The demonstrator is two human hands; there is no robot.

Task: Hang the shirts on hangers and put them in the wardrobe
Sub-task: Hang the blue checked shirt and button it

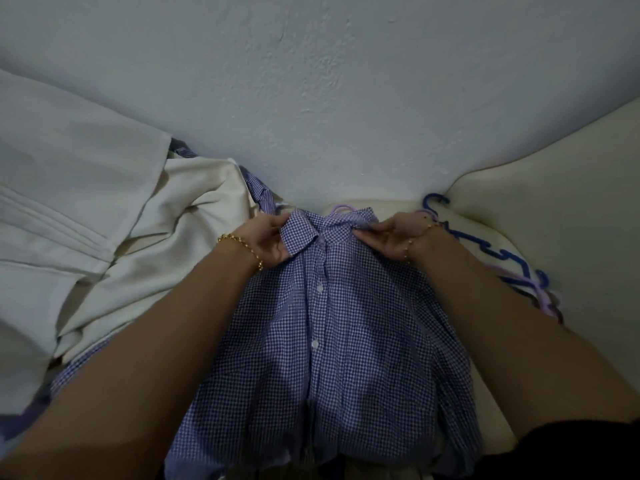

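Centre frame: left hand (pixel 268 242) and right hand (pixel 388 237) each pinch the checked shirt (pixel 329 323) at its collar, over a lilac hanger (pixel 341 206). Best to seat both shoulders evenly.

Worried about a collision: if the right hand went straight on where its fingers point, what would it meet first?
The right hand points leftward: first the checked shirt's collar it pinches, then probably the left hand gripping the other side.
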